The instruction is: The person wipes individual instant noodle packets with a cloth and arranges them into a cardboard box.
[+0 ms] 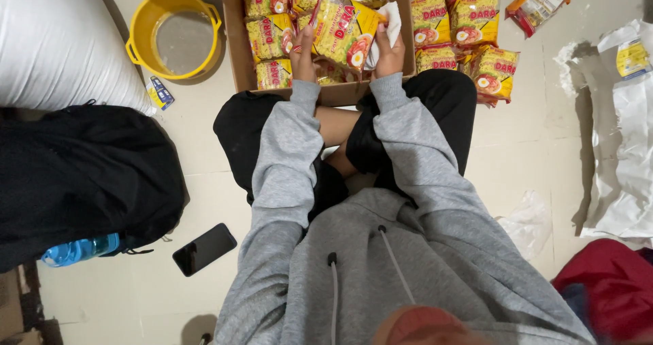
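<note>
A cardboard box (235, 52) is sitting on the floor (524, 148) against the person's knees, holding rows of yellow noodle packets (269, 35). The left hand (303, 56) and right hand (389, 52) are gripping one yellow packet (342, 32) over the box; the right is also pinching a white cloth (388, 18). More packets (469, 25) are lying right of the box. A yellow bucket (139, 28) is standing left, a phone (204, 248) is lying nearer.
</note>
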